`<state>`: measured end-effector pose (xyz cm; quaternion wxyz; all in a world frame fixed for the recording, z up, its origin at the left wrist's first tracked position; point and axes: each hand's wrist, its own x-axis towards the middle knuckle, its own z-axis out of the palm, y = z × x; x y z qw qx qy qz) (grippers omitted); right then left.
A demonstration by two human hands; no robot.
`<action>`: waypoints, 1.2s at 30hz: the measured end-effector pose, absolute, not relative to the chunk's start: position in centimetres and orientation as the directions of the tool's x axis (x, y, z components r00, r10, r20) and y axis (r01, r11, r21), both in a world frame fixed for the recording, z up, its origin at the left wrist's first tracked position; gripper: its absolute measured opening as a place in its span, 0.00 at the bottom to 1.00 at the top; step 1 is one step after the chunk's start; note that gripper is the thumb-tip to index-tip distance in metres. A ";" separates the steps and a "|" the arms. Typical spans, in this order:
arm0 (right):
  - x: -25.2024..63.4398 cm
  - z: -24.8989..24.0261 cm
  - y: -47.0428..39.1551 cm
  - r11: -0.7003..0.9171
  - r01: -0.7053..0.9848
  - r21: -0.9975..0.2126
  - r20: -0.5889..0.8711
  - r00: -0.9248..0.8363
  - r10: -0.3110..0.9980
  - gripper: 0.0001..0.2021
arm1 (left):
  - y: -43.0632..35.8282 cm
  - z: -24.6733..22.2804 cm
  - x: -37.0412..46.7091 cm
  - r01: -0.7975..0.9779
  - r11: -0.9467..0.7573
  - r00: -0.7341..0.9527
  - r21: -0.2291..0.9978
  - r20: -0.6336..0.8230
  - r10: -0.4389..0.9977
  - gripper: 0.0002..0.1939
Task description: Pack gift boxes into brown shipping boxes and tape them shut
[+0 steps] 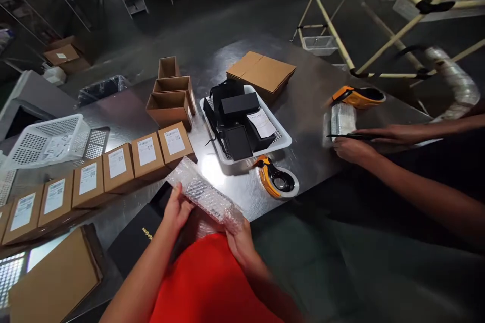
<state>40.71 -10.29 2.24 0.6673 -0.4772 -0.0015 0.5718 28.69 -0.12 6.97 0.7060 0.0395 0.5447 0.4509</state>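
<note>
My left hand (178,207) and my right hand (240,239) are closed on opposite ends of a bubble-wrapped package (206,192), held tilted over the near table edge. The wrap is clear and shiny; what lies inside cannot be made out. Just left of it, partly under my left arm, lies a flat black bag or box (142,232) with gold lettering. Ahead is a white plastic basket (280,144) holding several black boxes (238,106) and a white paper slip (261,122). An orange tape dispenser (278,180) rests to the right of the package.
Several labelled cartons (146,154) line the left side. Open cartons (170,106) and flattened cardboard (261,73) stand farther back. At the right, a co-worker's hands (356,149) hold a bubble-wrapped item (343,120) beside another tape dispenser (358,97). A white basket (49,141) stands far left.
</note>
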 end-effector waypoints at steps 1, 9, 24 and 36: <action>40.8 2.3 -10.4 -0.106 -0.753 -0.649 -0.537 0.355 0.765 0.16 | -1.0 6.6 29.3 -0.610 0.625 0.095 0.487 -0.738 0.668 0.09; 42.0 1.0 -14.6 -0.316 -0.455 -0.833 -0.507 0.394 0.767 0.16 | -3.0 4.8 29.3 -0.682 0.551 0.005 0.481 -0.751 0.661 0.11; 35.7 4.7 -11.8 -0.421 0.176 -0.890 -0.428 0.000 0.904 0.27 | -7.5 5.6 22.7 -0.538 0.647 0.216 0.540 -0.654 0.725 0.24; 37.5 4.3 -11.5 -0.453 0.189 -0.871 -0.373 0.345 0.861 0.28 | -5.9 -0.1 12.6 0.784 0.076 0.098 0.616 -0.244 0.965 0.23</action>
